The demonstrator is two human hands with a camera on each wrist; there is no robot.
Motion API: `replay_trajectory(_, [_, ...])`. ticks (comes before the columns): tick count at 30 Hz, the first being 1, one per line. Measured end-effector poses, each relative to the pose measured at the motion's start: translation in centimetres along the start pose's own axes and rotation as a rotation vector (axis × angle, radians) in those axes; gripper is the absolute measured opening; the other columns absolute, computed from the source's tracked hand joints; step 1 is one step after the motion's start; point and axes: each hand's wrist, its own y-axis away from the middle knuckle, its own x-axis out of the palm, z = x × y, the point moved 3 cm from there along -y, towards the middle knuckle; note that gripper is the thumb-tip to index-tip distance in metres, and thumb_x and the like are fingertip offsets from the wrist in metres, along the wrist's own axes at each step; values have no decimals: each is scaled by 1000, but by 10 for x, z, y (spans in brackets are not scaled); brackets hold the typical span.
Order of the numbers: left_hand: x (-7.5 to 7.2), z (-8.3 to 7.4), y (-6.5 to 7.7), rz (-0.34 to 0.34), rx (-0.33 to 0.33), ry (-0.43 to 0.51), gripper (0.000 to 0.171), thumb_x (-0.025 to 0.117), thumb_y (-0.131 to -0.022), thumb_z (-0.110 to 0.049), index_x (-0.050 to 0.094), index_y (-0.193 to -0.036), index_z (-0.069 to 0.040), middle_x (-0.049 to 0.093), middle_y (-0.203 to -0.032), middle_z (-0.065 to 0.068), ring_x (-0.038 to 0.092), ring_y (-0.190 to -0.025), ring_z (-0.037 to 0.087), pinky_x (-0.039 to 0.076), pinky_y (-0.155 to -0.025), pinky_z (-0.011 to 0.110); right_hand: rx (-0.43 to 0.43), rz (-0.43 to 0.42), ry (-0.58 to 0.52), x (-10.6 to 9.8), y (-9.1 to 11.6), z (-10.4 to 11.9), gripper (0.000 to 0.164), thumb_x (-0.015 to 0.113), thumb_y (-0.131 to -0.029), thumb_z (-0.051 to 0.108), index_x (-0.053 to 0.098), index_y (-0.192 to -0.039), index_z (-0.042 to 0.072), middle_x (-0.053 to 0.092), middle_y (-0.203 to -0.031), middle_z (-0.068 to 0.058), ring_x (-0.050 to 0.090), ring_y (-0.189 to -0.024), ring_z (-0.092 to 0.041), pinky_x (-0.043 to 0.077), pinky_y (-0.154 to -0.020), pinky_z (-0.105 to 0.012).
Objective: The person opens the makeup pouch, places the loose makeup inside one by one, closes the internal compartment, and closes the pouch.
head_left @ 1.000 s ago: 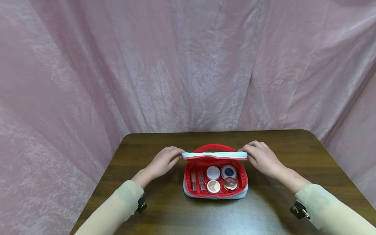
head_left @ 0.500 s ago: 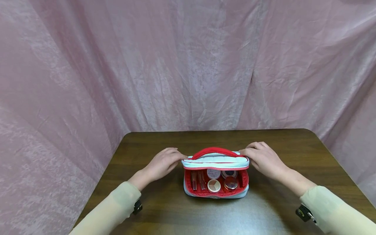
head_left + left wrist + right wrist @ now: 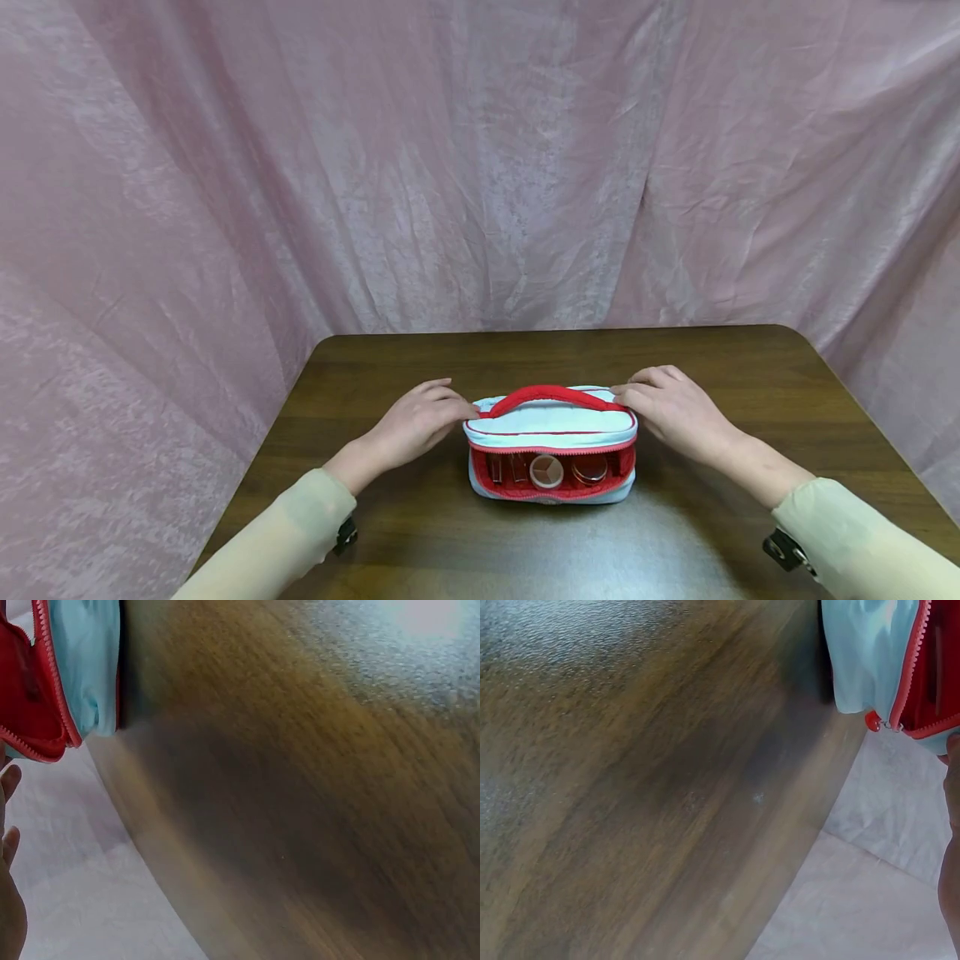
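Observation:
A pale blue makeup bag [image 3: 551, 437] with red trim and a red handle [image 3: 551, 394] lies on the table, its lid partly lowered over the front. Through the front gap I see a round three-colour palette [image 3: 546, 472], a compact [image 3: 589, 469] and two lip gloss tubes [image 3: 507, 467] against the red lining. My left hand [image 3: 422, 422] pinches the lid's left corner. At the opposite corner my right hand [image 3: 678, 414] holds the lid between thumb and fingers. The open zipper [image 3: 915, 656] and its red pull [image 3: 872, 720] show in the right wrist view.
The brown wooden table [image 3: 405, 533] extends around the bag on all sides. Behind it hangs a pink velvet curtain [image 3: 480, 167]. Both sleeves carry a small dark wrist camera.
Both hands have brought the lid forward and down from nearly upright. It now hides the round containers at the back, and the lid's top and handle have come into view.

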Motion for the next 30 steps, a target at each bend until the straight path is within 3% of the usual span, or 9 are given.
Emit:
replay_trajectory(12, [5, -7, 5, 23, 42, -32, 37, 79, -87, -2, 72, -121, -16, 72, -120, -8, 66, -112, 17, 42, -111, 44, -21, 26, 26, 4, 7, 4, 19, 58, -92, 14, 70, -106, 13, 75, -112, -5, 65, -100, -28, 48, -88, -48])
replay_trajectory(17, [8, -11, 6, 18, 54, -46, 36, 79, -87, -3, 72, -118, -18, 72, -120, -9, 67, -110, 16, 43, -110, 43, -24, 21, 32, 5, 10, 7, 35, 36, -108, 21, 69, -103, 12, 75, -111, -5, 65, -99, -28, 48, -88, -47])
replay_trajectory(20, [10, -12, 7, 18, 61, -52, 33, 79, -87, -4, 73, -116, -19, 72, -120, -9, 67, -109, 16, 43, -110, 43, -31, 12, 39, 6, 12, 8, 47, 25, -112, 26, 69, -101, 12, 76, -110, -5, 65, -98, -28, 48, -88, -47])
replay_trajectory(30, [12, -15, 9, 42, 81, -69, 31, 82, -85, -4, 72, -111, -19, 72, -121, -10, 66, -111, 17, 39, -113, 41, -40, 16, 45, 7, 14, 11, 49, 24, -112, 27, 70, -102, 11, 75, -108, -5, 64, -98, -29, 48, -88, -47])
